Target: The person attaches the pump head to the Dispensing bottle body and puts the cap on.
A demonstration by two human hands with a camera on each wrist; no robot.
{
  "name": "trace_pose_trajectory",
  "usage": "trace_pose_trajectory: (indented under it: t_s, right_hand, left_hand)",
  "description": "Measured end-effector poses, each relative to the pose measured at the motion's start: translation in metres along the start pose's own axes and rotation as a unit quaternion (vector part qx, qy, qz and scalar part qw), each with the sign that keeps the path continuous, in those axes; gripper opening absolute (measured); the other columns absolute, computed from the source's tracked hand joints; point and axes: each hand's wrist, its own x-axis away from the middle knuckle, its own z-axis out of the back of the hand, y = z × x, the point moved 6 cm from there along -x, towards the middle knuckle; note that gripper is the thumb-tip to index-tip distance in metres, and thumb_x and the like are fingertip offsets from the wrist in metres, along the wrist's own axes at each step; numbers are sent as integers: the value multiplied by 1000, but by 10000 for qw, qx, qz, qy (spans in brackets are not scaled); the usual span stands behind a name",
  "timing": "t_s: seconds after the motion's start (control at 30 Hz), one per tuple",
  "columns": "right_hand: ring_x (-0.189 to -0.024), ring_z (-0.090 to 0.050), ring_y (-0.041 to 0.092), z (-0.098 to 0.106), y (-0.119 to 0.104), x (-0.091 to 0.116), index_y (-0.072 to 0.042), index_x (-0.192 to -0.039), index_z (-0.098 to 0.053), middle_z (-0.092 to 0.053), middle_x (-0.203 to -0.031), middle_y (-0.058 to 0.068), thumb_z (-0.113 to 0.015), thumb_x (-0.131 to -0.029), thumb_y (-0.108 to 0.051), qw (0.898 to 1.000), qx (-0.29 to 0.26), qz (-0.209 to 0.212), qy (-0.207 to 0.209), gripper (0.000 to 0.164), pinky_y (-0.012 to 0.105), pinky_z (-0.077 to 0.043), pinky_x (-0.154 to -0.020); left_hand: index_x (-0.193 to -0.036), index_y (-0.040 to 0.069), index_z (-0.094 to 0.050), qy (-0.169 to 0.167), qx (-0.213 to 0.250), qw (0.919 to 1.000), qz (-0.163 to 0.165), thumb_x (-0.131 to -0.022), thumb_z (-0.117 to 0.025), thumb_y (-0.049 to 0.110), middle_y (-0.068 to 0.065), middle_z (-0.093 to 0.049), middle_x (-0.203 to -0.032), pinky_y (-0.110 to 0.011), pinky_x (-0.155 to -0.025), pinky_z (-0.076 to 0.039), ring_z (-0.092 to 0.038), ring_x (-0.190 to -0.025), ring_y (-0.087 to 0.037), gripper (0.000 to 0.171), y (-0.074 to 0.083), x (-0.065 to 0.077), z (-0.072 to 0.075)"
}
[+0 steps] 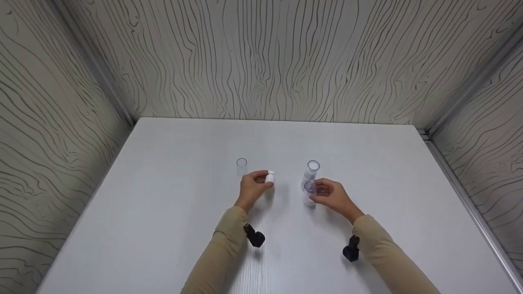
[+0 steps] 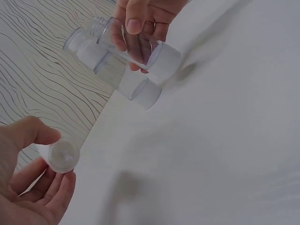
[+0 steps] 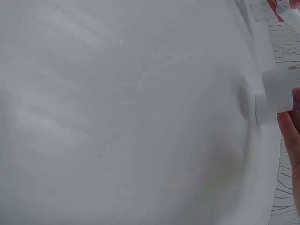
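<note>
The tall bottle [image 1: 312,168] stands on the white desk [image 1: 171,212], with a white bottom and a clear cap over its white top. Just in front of the tall bottle, on the person's side, is another clear bottle [image 2: 143,51] with a white bottom and a bare screw neck. The right hand [image 1: 333,198], to the right of the tall bottle and a bit nearer the person, has its thumb and fingers curled around that clear bottle. I can't tell if its bottom touches the desk.

The left hand [image 1: 251,190] is to the left of the tall bottle. It pinches a small white piece [image 1: 270,178] with its thumb and fingers, up off the desk. Farther left of the tall bottle, a little clear cup [image 1: 242,167] stands on the desk. Behind the tall bottle is a wall [image 1: 265,61] with wavy lines.
</note>
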Motion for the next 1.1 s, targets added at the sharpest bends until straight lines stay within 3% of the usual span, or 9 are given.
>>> trace_pose_trajectory:
  t_s: [0.33,0.67,1.1]
  right_hand:
    - [-101,-65,7,-21,-10,-5,10,-117,-58,-62,-119,30,-74,-83,-12,9993,19,213,-299,43,31,-57,-94]
    - [-110,-64,40,-40,-23,-10,10,-119,-58,-64,-118,29,-71,-86,-12,9985,74,197,-496,42,44,-54,-98]
    - [-107,-67,35,-57,-24,-22,8,-121,-61,-67,-117,26,-71,-87,-19,9970,295,362,-619,44,32,-58,-92]
  left_hand:
    - [-118,0,-65,59,38,9999,-111,-79,-73,7,-19,-69,-116,-33,-91,-58,-68,-107,-27,40,1,1,8]
    - [-119,2,-64,254,19,9997,-54,-81,-72,10,-16,-69,-116,-33,-94,-57,-67,-107,-25,40,2,0,11]
    - [-119,0,-64,290,222,9992,-184,-79,-75,9,-19,-69,-115,-33,-91,-59,-68,-106,-27,42,7,1,18]
